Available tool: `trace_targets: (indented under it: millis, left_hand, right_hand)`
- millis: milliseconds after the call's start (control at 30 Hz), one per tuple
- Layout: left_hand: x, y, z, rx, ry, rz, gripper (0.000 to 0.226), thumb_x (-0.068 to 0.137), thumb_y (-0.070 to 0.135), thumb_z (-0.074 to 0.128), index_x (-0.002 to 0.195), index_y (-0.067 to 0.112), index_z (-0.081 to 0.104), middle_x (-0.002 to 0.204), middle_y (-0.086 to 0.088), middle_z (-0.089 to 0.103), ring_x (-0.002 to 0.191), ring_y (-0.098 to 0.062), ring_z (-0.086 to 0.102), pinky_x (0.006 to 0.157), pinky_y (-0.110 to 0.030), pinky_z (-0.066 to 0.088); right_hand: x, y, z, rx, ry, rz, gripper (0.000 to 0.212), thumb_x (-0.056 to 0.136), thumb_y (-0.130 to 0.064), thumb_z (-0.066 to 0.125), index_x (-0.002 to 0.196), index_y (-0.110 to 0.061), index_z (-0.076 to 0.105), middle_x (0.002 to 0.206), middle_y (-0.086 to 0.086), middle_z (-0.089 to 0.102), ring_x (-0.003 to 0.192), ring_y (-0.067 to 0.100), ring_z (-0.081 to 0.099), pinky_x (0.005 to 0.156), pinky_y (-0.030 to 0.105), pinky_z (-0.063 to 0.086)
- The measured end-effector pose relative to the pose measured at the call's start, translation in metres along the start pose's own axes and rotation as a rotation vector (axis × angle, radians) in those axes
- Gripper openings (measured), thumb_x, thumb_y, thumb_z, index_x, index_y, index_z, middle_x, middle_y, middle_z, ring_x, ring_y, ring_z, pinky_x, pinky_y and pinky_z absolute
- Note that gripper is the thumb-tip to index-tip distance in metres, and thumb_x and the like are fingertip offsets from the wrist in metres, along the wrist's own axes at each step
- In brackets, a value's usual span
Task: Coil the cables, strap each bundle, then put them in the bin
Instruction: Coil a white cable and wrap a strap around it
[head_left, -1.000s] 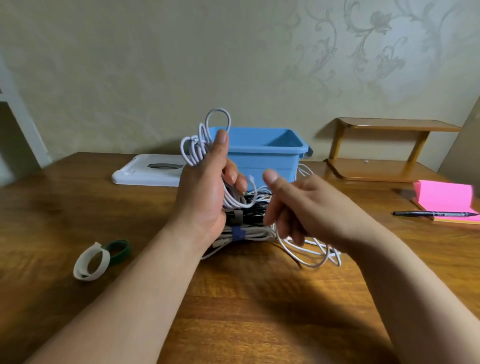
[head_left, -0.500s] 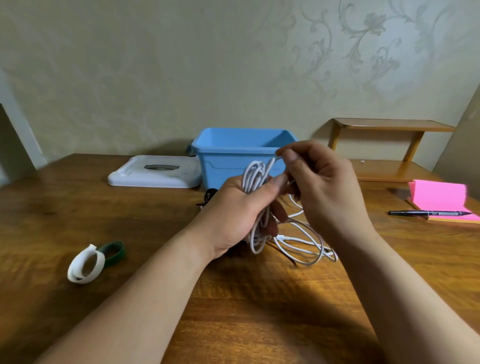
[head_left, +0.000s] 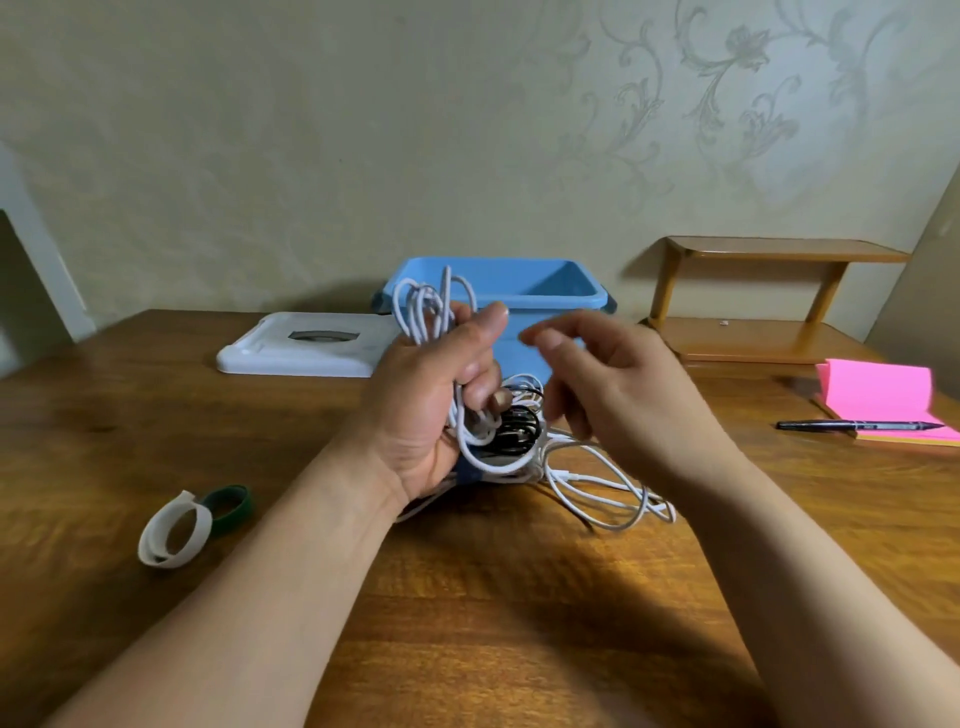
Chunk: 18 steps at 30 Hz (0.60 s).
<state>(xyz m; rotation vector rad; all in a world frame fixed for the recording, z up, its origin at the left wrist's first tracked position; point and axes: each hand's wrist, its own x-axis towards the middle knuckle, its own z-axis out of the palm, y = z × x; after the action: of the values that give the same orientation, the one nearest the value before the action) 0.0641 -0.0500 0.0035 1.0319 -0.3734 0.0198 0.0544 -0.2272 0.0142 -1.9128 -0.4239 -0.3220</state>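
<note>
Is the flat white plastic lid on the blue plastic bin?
No, the flat white plastic lid lies on the wooden table beside the open blue plastic bin.

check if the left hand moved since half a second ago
Yes: the left hand shifted left, its white cable now at the blue bin's left corner, not its middle.

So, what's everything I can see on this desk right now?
white cable: one, white, partly coiled in left hand, rest looped on table
black cable: one, black, behind left hand
bin: one, blue, back of table
lid: one, white, left of bin
white strap: one, white, table's left
green strap: one, green, beside white strap
shelf: one, wooden, back right
sticky notes: one pad, pink, far right
pen: one, black, across the notes' front
table: one, brown wood
left hand: one, grips the white cable
right hand: one, empty, fingers relaxed
</note>
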Motion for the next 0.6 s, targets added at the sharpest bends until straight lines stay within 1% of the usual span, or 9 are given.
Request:
trace_targets:
  millis: [33, 100, 133, 200, 267, 333, 467, 533, 600]
  left_hand:
    - [0.0, 0.001, 0.0, -0.008, 0.017, 0.007, 0.034, 0.1, 0.021, 0.07, 0.077, 0.022, 0.046, 0.06, 0.004, 0.03, 0.049, -0.01, 0.034, 0.054, -0.025, 0.042]
    - [-0.001, 0.002, 0.002, -0.009, 0.051, 0.02, 0.041, 0.103, 0.027, 0.065, 0.07, 0.02, 0.04, 0.057, 0.004, 0.027, 0.048, -0.01, 0.031, 0.053, -0.025, 0.039]
    - [-0.001, 0.003, 0.003, -0.011, 0.06, 0.03, 0.044, 0.103, 0.03, 0.062, 0.068, 0.019, 0.037, 0.057, 0.003, 0.026, 0.048, -0.01, 0.031, 0.053, -0.025, 0.039]
    - [-0.003, 0.005, 0.005, -0.015, 0.066, 0.05, 0.046, 0.104, 0.035, 0.06, 0.068, 0.018, 0.037, 0.058, 0.002, 0.026, 0.049, -0.011, 0.031, 0.053, -0.025, 0.04]
    - [-0.004, 0.006, 0.006, -0.021, 0.065, 0.055, 0.042, 0.101, 0.042, 0.06, 0.071, 0.02, 0.039, 0.058, 0.003, 0.028, 0.048, -0.011, 0.032, 0.053, -0.026, 0.04]
    - [-0.005, 0.006, 0.008, -0.004, 0.077, 0.065, 0.041, 0.097, 0.048, 0.059, 0.073, 0.021, 0.04, 0.057, 0.003, 0.03, 0.047, -0.012, 0.033, 0.054, -0.026, 0.04]
    - [-0.005, 0.005, 0.007, 0.036, 0.143, 0.137, 0.045, 0.092, 0.057, 0.058, 0.072, 0.02, 0.044, 0.056, 0.001, 0.033, 0.047, -0.015, 0.036, 0.055, -0.03, 0.042]
    - [-0.004, 0.006, 0.007, 0.039, 0.186, 0.159, 0.047, 0.091, 0.061, 0.056, 0.07, 0.021, 0.045, 0.055, 0.0, 0.034, 0.047, -0.016, 0.037, 0.054, -0.03, 0.043]
    - [-0.004, 0.007, 0.006, 0.042, 0.215, 0.174, 0.049, 0.091, 0.062, 0.055, 0.067, 0.021, 0.044, 0.054, 0.0, 0.034, 0.045, -0.016, 0.037, 0.052, -0.029, 0.043]
  right_hand:
    - [-0.001, -0.001, 0.001, -0.081, -0.07, 0.024, 0.024, 0.11, -0.038, 0.054, 0.108, -0.024, 0.073, 0.068, 0.003, 0.075, 0.051, 0.02, 0.056, 0.053, 0.031, 0.045]
    - [-0.004, -0.003, 0.004, -0.202, -0.183, 0.09, 0.032, 0.11, -0.043, 0.051, 0.104, -0.02, 0.073, 0.066, 0.003, 0.076, 0.05, 0.019, 0.06, 0.051, 0.023, 0.045]
    - [-0.005, -0.004, 0.004, -0.232, -0.216, 0.127, 0.036, 0.11, -0.045, 0.05, 0.101, -0.018, 0.072, 0.065, 0.003, 0.076, 0.05, 0.018, 0.062, 0.05, 0.018, 0.043]
    - [-0.007, -0.007, 0.004, -0.237, -0.249, 0.199, 0.04, 0.11, -0.049, 0.05, 0.1, -0.018, 0.073, 0.068, 0.003, 0.077, 0.052, 0.018, 0.068, 0.05, 0.015, 0.043]
    - [-0.006, -0.009, 0.002, -0.193, -0.25, 0.231, 0.037, 0.108, -0.046, 0.055, 0.098, -0.018, 0.076, 0.072, 0.004, 0.079, 0.059, 0.02, 0.074, 0.051, 0.018, 0.044]
    - [-0.005, -0.01, 0.0, -0.169, -0.26, 0.237, 0.038, 0.107, -0.045, 0.057, 0.095, -0.016, 0.078, 0.074, 0.005, 0.079, 0.061, 0.021, 0.074, 0.053, 0.024, 0.045]
    - [-0.008, -0.013, 0.0, -0.204, -0.343, 0.244, 0.056, 0.107, -0.058, 0.048, 0.091, -0.016, 0.081, 0.067, 0.01, 0.077, 0.055, 0.02, 0.069, 0.054, 0.026, 0.042]
    - [-0.008, -0.012, -0.002, -0.13, -0.359, 0.248, 0.061, 0.107, -0.058, 0.047, 0.089, -0.012, 0.082, 0.069, 0.013, 0.077, 0.056, 0.024, 0.069, 0.053, 0.027, 0.044]
    - [-0.008, -0.013, -0.003, -0.07, -0.381, 0.25, 0.061, 0.105, -0.059, 0.05, 0.089, -0.009, 0.081, 0.07, 0.014, 0.077, 0.059, 0.028, 0.072, 0.053, 0.028, 0.046]
